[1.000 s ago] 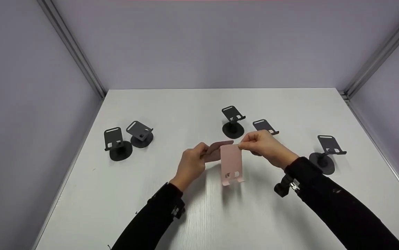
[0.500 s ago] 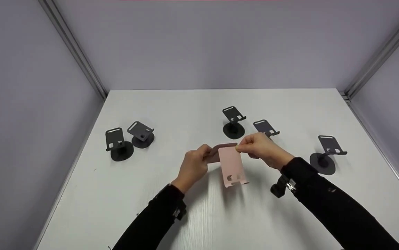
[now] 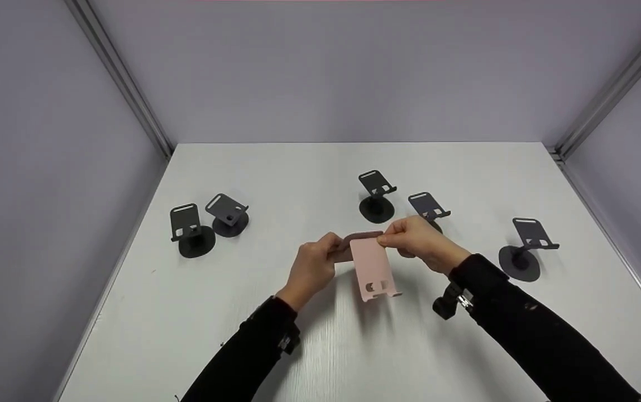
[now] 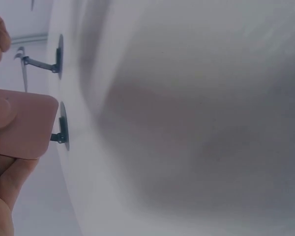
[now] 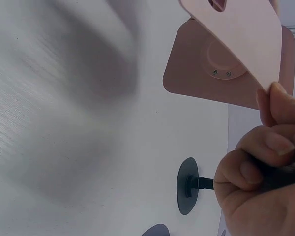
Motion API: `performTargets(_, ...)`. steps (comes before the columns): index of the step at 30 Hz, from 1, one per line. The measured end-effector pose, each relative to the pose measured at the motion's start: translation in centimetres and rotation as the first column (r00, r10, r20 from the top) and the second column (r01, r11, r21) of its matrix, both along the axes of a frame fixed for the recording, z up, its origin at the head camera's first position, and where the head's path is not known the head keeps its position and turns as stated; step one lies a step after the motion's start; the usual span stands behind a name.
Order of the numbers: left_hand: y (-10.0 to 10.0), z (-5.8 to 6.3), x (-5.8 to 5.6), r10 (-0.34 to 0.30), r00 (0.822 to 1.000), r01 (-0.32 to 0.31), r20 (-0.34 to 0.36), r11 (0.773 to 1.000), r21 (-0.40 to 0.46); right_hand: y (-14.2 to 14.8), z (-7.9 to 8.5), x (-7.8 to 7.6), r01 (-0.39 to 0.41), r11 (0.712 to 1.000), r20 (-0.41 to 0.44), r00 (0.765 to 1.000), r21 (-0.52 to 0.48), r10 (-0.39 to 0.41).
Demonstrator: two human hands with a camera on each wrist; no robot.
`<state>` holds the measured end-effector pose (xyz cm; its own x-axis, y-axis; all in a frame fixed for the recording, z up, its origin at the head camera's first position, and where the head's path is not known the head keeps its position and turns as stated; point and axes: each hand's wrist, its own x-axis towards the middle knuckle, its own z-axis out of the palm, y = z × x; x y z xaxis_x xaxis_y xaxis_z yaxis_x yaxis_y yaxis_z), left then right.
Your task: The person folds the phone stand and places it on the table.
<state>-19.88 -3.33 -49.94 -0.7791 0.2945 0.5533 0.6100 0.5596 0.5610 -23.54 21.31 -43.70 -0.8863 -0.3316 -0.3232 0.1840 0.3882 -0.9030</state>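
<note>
Head view, left hand: gripping the pink base plate of a pink stand, fingers bending around its edge.
Head view, right hand: pinching the upper corner of the stand's slotted panel between thumb and finger.
Head view, pink stand: hanging between the two grips, above the white table, panel tilting with its hooked end downward.
Head view, dark stands: one standing beyond the grips; one standing just past the right hand, which is partly covering its base; one standing right of that hand; two standing together, well left of the left hand.
Left wrist view: the left thumb is pressing the plate's face while fingers are backing it; two dark bases are showing past the plate.
Right wrist view: thumb and finger are meeting on the panel's corner, the remaining fingers curling; a round dark base is standing near them.
</note>
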Motion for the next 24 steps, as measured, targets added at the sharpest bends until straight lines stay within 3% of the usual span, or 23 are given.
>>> performTargets(14,-0.3,0.5,-0.1,0.005,1.000,-0.004,0.029,0.999,-0.045,0.5,0.4,0.2,-0.052,0.995,0.013,0.999,0.084,0.051)
performTargets(24,-1.1,0.3,-0.6,0.034,0.998,-0.034,0.052,0.999,-0.006,0.6,0.0,1.0,-0.097,0.992,0.027,0.995,0.080,0.095)
